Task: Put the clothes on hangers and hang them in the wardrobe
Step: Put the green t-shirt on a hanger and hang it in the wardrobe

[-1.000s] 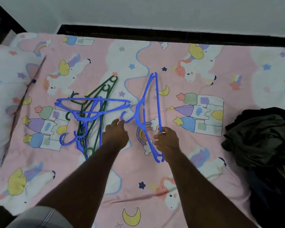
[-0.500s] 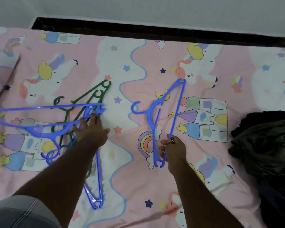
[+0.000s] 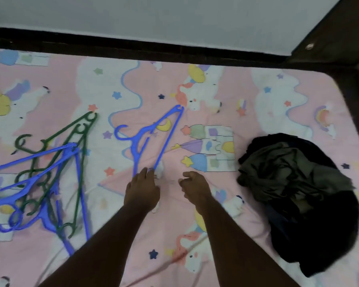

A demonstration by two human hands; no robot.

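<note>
A single blue hanger (image 3: 146, 139) lies flat on the pink bed sheet, hook pointing left. My left hand (image 3: 142, 189) rests on its near corner with the fingers stretched over the plastic. My right hand (image 3: 195, 186) hovers just right of it, fingers loosely curled and holding nothing. A heap of blue and green hangers (image 3: 48, 172) lies tangled at the left. A pile of dark clothes (image 3: 294, 183), olive green over black, sits on the right side of the bed.
The bed sheet (image 3: 247, 112) is pink with unicorn and castle prints. A dark bed frame (image 3: 133, 48) runs along the far edge below a white wall. A dark wooden panel (image 3: 340, 27) stands at the top right corner.
My left hand left the hanger heap and came to the single blue hanger. My right hand let go of that hanger and shifted right. The view swung right.
</note>
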